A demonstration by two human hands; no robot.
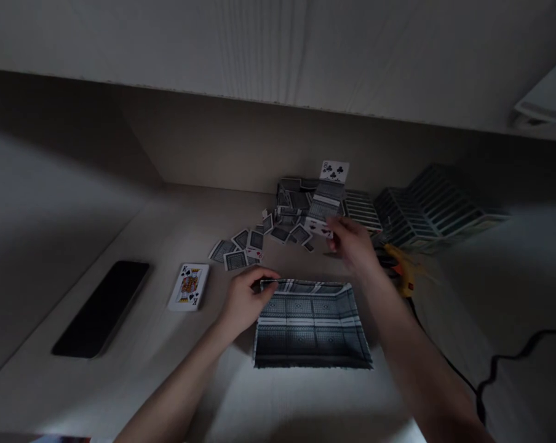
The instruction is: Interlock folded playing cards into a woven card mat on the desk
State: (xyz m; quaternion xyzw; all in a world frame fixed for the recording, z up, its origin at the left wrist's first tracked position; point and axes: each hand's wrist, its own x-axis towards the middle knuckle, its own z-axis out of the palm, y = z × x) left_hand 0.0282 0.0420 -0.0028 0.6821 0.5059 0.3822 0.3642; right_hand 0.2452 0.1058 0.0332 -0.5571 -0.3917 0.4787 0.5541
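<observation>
An open-topped box made of playing cards stands on the desk in front of me, its patterned card backs facing inward. At its far left corner, my left hand pinches the upper edge between thumb and fingers. My right hand is raised beyond the box's far right side. It grips a folded strip of playing cards by the lower end. A clubs face shows at the strip's top, a card back in its middle and another face near my fingers.
A card deck topped by a king and a black phone lie at left. Loose cards are scattered behind the box. Slatted card structures stand at right, near a yellow glue-gun-like tool with a black cord. A shelf overhangs.
</observation>
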